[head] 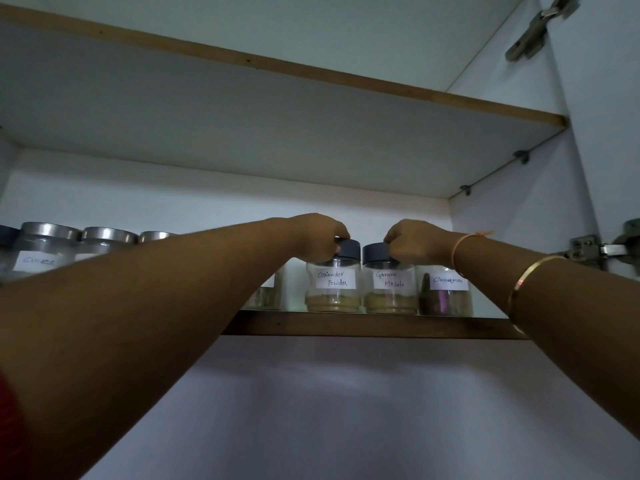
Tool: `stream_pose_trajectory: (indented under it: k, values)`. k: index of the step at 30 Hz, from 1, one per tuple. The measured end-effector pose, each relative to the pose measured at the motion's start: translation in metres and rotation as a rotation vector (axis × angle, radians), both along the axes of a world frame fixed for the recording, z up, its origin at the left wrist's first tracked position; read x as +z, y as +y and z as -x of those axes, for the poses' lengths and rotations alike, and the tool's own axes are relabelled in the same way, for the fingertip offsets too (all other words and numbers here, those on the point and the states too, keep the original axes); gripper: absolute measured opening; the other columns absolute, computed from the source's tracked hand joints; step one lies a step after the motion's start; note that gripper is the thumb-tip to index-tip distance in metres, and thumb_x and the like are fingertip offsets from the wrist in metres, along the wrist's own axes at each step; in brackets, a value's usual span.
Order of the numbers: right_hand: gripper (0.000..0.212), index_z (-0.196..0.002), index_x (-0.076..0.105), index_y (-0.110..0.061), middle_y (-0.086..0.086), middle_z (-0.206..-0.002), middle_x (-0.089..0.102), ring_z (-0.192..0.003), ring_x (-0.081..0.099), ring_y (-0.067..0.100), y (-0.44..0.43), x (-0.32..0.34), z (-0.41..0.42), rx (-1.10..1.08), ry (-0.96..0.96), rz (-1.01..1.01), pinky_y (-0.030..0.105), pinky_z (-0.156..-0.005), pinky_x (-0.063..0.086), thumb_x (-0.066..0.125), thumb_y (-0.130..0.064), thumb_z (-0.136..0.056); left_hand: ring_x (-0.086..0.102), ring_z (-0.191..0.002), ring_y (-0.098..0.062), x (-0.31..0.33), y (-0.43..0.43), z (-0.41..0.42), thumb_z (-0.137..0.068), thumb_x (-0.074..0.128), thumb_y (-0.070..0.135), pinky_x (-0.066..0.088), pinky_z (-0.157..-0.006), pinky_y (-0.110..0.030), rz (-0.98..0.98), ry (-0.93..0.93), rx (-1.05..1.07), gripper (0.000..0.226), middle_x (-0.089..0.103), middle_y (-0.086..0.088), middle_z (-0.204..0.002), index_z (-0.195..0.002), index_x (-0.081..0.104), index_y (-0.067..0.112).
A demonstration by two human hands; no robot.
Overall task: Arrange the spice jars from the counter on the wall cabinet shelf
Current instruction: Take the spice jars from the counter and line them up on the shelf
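On the cabinet shelf (pixel 363 325) stand glass spice jars with handwritten labels. My left hand (pixel 318 237) grips the dark lid of the coriander powder jar (pixel 334 289). My right hand (pixel 414 242) grips the dark lid of the garam masala jar (pixel 389 291) right beside it. Both jars rest upright on the shelf, almost touching. A cinnamon jar (pixel 446 292) stands to the right, its top hidden behind my right wrist. Another jar (pixel 265 292) is half hidden behind my left forearm.
At the left end of the shelf stand steel-lidded jars (pixel 48 251), one labelled cloves. An upper shelf (pixel 277 133) hangs overhead. The cabinet's right wall carries a door hinge (pixel 588 249). The shelf is bare to the right of the cinnamon jar.
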State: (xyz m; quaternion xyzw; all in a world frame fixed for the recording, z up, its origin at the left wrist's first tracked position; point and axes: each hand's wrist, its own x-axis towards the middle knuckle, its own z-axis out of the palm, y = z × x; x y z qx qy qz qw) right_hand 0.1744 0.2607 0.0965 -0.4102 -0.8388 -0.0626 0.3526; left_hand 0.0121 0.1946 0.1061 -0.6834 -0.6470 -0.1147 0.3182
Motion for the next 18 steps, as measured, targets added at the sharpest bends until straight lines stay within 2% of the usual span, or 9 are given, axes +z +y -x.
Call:
stream_pose_trajectory:
  k: [2,8,14,17,18]
  values:
    - [0.029,-0.104,0.067,0.005,0.021,-0.105,0.068,-0.091,0.060,0.029,0.000,-0.002,0.000,0.006,-0.032,0.012,0.032,-0.073,0.046,0.050,-0.009,-0.086,0.047,-0.121,-0.024,0.000,0.000,0.001,-0.099,0.041,0.017,0.036,-0.098,-0.033,0.009,0.031,0.017,0.040,0.051,-0.006,-0.136,-0.138,0.044,0.015]
    - [0.033,-0.108,0.067,0.002,0.017,-0.109,0.068,-0.104,0.061,0.031,-0.006,0.003,0.008,0.060,-0.040,0.013,0.039,-0.088,0.050,0.050,-0.017,-0.086,0.050,-0.117,-0.026,0.002,0.003,0.008,-0.097,0.040,0.014,0.038,-0.096,-0.034,0.056,0.101,0.090,0.039,0.054,-0.006,-0.133,-0.136,0.045,0.014]
    - [0.036,-0.107,0.068,0.000,0.016,-0.107,0.069,-0.092,0.059,0.026,-0.010,0.004,0.024,0.038,-0.095,0.027,0.037,-0.086,0.050,0.050,-0.020,-0.084,0.049,-0.119,-0.027,0.001,0.003,0.021,-0.097,0.040,0.015,0.038,-0.099,-0.036,0.060,0.099,0.104,0.040,0.052,-0.006,-0.134,-0.137,0.044,0.015]
    - [0.054,-0.108,0.068,0.000,0.016,-0.108,0.068,-0.087,0.057,0.024,-0.015,0.003,0.030,0.023,-0.091,0.036,0.036,-0.082,0.049,0.049,-0.031,-0.068,0.050,-0.118,-0.027,0.000,0.006,0.027,-0.096,0.041,0.015,0.039,-0.098,-0.036,0.046,0.098,0.100,0.039,0.054,-0.006,-0.133,-0.136,0.045,0.015]
    - [0.054,-0.108,0.067,0.001,0.017,-0.109,0.068,-0.086,0.055,0.024,-0.014,0.003,0.034,0.017,-0.093,0.042,0.034,-0.079,0.048,0.049,-0.031,-0.069,0.051,-0.117,-0.027,-0.001,0.006,0.029,-0.096,0.041,0.015,0.040,-0.097,-0.036,0.042,0.100,0.098,0.039,0.054,-0.006,-0.132,-0.135,0.046,0.015]
